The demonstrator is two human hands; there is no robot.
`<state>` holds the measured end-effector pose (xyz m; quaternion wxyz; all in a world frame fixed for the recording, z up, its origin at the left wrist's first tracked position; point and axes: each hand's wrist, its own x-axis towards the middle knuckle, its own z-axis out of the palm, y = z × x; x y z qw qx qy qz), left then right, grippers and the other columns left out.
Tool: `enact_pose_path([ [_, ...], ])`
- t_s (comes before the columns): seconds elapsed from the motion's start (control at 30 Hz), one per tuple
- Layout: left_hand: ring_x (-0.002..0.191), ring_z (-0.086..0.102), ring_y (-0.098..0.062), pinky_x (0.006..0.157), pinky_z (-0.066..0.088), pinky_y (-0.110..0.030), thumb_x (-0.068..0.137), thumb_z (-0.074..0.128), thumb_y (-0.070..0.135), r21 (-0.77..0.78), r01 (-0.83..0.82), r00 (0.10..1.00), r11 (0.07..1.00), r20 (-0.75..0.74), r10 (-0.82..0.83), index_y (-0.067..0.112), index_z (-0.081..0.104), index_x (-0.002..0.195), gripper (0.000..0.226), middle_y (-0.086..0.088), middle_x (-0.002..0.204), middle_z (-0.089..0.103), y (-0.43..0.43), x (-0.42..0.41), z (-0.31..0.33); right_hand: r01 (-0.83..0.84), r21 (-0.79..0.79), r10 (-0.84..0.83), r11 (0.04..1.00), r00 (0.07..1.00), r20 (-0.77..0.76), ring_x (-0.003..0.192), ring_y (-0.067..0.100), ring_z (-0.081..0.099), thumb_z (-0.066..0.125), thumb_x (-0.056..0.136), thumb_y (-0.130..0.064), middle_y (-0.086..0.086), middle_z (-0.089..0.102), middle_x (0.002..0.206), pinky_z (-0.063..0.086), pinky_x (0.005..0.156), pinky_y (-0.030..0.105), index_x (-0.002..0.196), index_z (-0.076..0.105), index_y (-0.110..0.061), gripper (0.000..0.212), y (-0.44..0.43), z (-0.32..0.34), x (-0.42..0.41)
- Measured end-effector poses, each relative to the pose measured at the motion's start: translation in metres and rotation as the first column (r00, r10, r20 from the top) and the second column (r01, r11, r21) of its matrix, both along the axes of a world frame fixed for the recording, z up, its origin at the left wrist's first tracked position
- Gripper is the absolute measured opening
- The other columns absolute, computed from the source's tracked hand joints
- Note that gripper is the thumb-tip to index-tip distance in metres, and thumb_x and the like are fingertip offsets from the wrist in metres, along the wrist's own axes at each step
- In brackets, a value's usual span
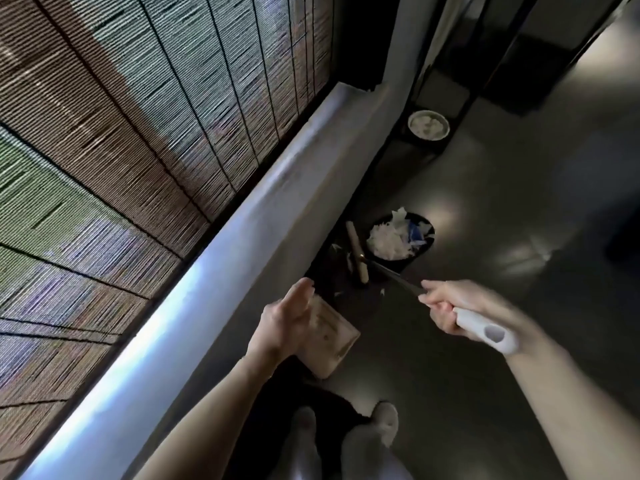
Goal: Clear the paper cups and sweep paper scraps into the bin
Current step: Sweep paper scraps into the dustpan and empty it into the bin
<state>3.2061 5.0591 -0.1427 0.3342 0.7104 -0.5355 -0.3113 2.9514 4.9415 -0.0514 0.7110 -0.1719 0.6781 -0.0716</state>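
A black bin [420, 252] stands on the dark floor by the wall, heaped with white paper scraps [389, 242]. My right hand [446, 310] grips the white handle of a broom [485, 329]. Its thin shaft runs down-left to the pale broom head [356, 252], which rests just left of the bin. My left hand [289, 323] holds a beige dustpan [334, 337] by its near edge, close to the wall and short of the broom head. A few small white scraps [382, 292] lie on the floor between the dustpan and the bin.
A grey ledge [242, 230] under a woven blind [121, 133] runs along the left. Farther back, a round dark container [428, 124] with white contents sits by a black frame. My slippered feet [384, 424] are at the bottom; dark floor stretches to the right.
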Motion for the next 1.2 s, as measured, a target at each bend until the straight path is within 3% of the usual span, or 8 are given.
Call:
enact_pose_path([
  [0.13, 0.067, 0.032, -0.014, 0.062, 0.042, -0.026, 0.087, 0.051, 0.009, -0.004, 0.016, 0.997, 1.000, 0.071, -0.016, 0.024, 0.047, 0.095, 0.017, -0.003, 0.077, 0.049, -0.015, 0.008, 0.001, -0.071, 0.013, 0.072, 0.997, 0.995, -0.072, 0.028, 0.003, 0.033, 0.045, 0.098, -0.004, -0.002, 0.038, 0.040, 0.025, 0.027, 0.011, 0.115, 0.048, -0.027, 0.029, -0.028, -0.019, 0.006],
  [0.3, 0.065, 0.029, -0.010, 0.060, 0.042, -0.022, 0.083, 0.051, 0.009, 0.035, 0.025, 0.998, 0.999, 0.063, -0.027, 0.029, 0.046, 0.094, 0.023, 0.000, 0.079, 0.047, -0.029, 0.005, -0.001, -0.200, 0.097, 0.213, 0.975, 0.966, -0.145, 0.027, 0.005, 0.026, 0.046, 0.097, -0.005, -0.002, 0.031, 0.039, 0.019, 0.030, 0.009, 0.082, 0.042, -0.015, 0.019, -0.041, -0.073, 0.013],
  [0.43, 0.061, 0.036, -0.002, 0.056, 0.035, -0.014, 0.076, 0.042, 0.039, 0.013, 0.038, 0.994, 0.999, 0.100, -0.039, 0.028, 0.044, 0.085, 0.014, 0.007, 0.072, 0.044, -0.036, 0.009, -0.001, -0.247, 0.246, 0.278, 0.937, 0.955, -0.100, 0.027, 0.007, 0.026, 0.047, 0.097, -0.009, -0.001, 0.030, 0.040, 0.019, 0.029, 0.012, 0.065, 0.038, -0.014, 0.034, -0.004, -0.101, 0.018],
  [0.63, 0.075, 0.047, 0.010, 0.076, 0.040, -0.002, 0.090, 0.052, 0.031, 0.068, -0.014, 1.000, 0.998, -0.001, 0.014, 0.042, 0.057, 0.104, 0.019, 0.024, 0.079, 0.052, -0.044, 0.014, -0.011, -0.260, 0.365, 0.295, 0.894, 0.954, -0.045, 0.025, 0.005, 0.025, 0.046, 0.098, -0.012, -0.003, 0.029, 0.039, 0.018, 0.026, 0.012, 0.054, 0.034, -0.015, 0.046, 0.029, -0.065, -0.017],
  [0.83, 0.071, 0.046, 0.006, 0.067, 0.033, 0.003, 0.088, 0.062, 0.021, 0.083, -0.064, 0.997, 0.994, -0.046, 0.068, 0.053, 0.052, 0.097, 0.035, 0.021, 0.080, 0.054, -0.026, 0.007, -0.009, -0.156, 0.272, 0.168, 0.950, 0.986, -0.021, 0.027, 0.003, 0.031, 0.043, 0.099, -0.010, -0.002, 0.035, 0.042, 0.023, 0.027, 0.009, 0.084, 0.047, -0.022, 0.018, 0.014, -0.013, -0.033],
  [1.0, 0.077, 0.052, 0.004, 0.069, 0.033, 0.003, 0.086, 0.063, 0.013, 0.055, -0.080, 0.997, 0.995, -0.006, 0.081, 0.052, 0.050, 0.108, 0.046, 0.017, 0.088, 0.060, -0.024, 0.004, -0.008, -0.203, 0.144, 0.223, 0.969, 0.965, -0.138, 0.029, 0.004, 0.030, 0.042, 0.097, -0.006, -0.002, 0.035, 0.041, 0.024, 0.030, 0.009, 0.111, 0.046, -0.037, 0.035, 0.016, -0.046, -0.019],
  [1.1, 0.067, 0.047, -0.004, 0.062, 0.034, 0.002, 0.085, 0.059, 0.010, 0.049, -0.094, 0.995, 0.994, 0.023, 0.093, 0.048, 0.048, 0.101, 0.044, 0.016, 0.079, 0.056, -0.027, 0.003, -0.007, -0.252, 0.253, 0.289, 0.934, 0.949, -0.123, 0.031, 0.008, 0.030, 0.045, 0.095, -0.008, 0.000, 0.034, 0.041, 0.025, 0.031, 0.013, 0.090, 0.046, -0.019, 0.012, 0.040, -0.074, -0.011],
  [1.2, 0.067, 0.038, -0.003, 0.059, 0.032, 0.003, 0.084, 0.059, 0.009, 0.055, -0.075, 0.996, 0.996, 0.061, 0.072, 0.046, 0.045, 0.098, 0.042, 0.015, 0.078, 0.051, -0.032, 0.002, -0.005, -0.263, 0.332, 0.324, 0.906, 0.935, -0.144, 0.029, 0.008, 0.028, 0.048, 0.091, -0.015, 0.000, 0.033, 0.041, 0.023, 0.032, 0.013, 0.069, 0.038, -0.015, 0.025, 0.074, -0.091, -0.021],
])
